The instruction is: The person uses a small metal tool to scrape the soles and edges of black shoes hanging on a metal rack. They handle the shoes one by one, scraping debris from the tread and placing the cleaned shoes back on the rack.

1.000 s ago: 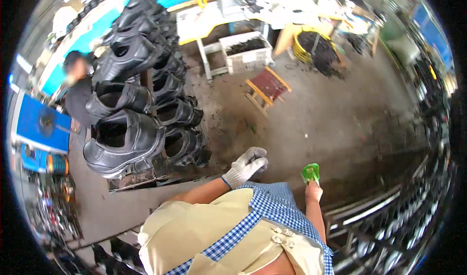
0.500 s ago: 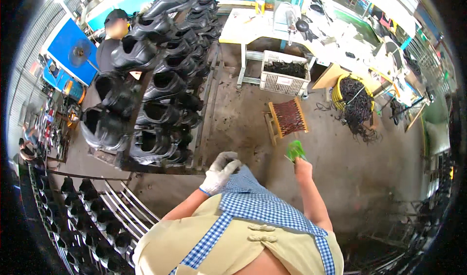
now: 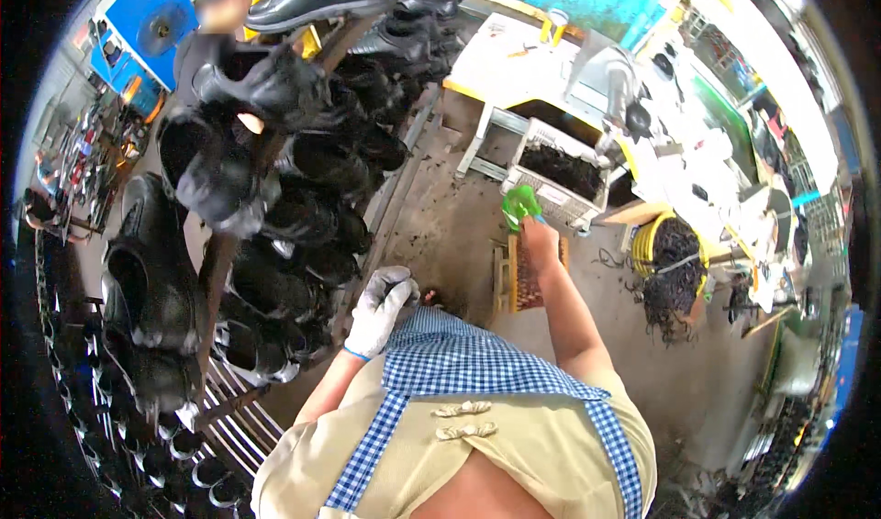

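My left hand [image 3: 378, 312], in a whitish glove with grey fingers, is closed in front of the blue-checked apron [image 3: 459, 354]. Whether its curled fingers hold anything is hidden. My bare right hand [image 3: 541, 242] is closed on a bright green, shiny thing [image 3: 521, 205] of a kind I cannot make out. From this angle that hand overlaps a wooden stool [image 3: 527, 290] with a woven brown seat, in front of a crate. Left of my left hand, black shoes [image 3: 317, 156] sit in rows on a tall rack.
A pale plastic crate [image 3: 551, 189] of black strips stands under a white worktable [image 3: 496, 65]. To its right, a yellow basket [image 3: 645, 244] overflows with dark strands. A person [image 3: 197, 55] in a dark cap is behind the rack [image 3: 216, 285]. More shoes line the lower left.
My body has moved forward, so the rack, stool and crate appear closer. My right hand has gone forward and left with the green thing. The left hand stays closed.
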`<state>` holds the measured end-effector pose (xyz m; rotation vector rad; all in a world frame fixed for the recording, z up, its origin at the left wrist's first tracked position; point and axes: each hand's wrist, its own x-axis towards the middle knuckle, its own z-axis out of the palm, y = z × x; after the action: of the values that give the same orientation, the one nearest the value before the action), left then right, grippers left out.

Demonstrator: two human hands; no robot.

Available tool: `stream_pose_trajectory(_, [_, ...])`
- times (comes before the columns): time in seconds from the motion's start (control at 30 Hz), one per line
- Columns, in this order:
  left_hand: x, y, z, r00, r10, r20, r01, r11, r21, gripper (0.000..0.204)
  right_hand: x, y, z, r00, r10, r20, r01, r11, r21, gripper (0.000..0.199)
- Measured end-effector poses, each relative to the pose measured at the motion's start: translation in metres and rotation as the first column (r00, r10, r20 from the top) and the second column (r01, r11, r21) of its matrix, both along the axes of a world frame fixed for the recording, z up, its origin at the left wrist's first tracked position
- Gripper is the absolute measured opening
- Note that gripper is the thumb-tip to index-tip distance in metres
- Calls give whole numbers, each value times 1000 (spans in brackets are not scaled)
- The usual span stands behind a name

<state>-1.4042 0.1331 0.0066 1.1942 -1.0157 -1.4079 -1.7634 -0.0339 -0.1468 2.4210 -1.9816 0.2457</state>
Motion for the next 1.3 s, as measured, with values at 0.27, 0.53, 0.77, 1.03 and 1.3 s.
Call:
stream_pose_trajectory(0.27, [12,-78,69,960,145,238,-108,981,-163,18,16,-208,2,988,116,98,-84,954,-286,15])
stream_pose_trajectory(0.53, [9,-104,94,870,472,140,-477,879,0,24,4,-396,-7,999,-29,41,30,999,-41,27])
stream_pose_trajectory(0.77, [-33,-173,111,723,687,73,-689,725,2,20,-11,-502,-22,992,-112,-65,119,986,118,16])
stream_pose_trajectory(1.03, [-52,-210,111,715,667,209,-684,729,18,18,-44,-573,-58,981,-111,-158,127,987,98,14])
stream_pose_trajectory(1.3, [-64,-181,113,740,668,85,-669,743,-13,21,57,-547,94,811,166,562,-48,974,-219,29])
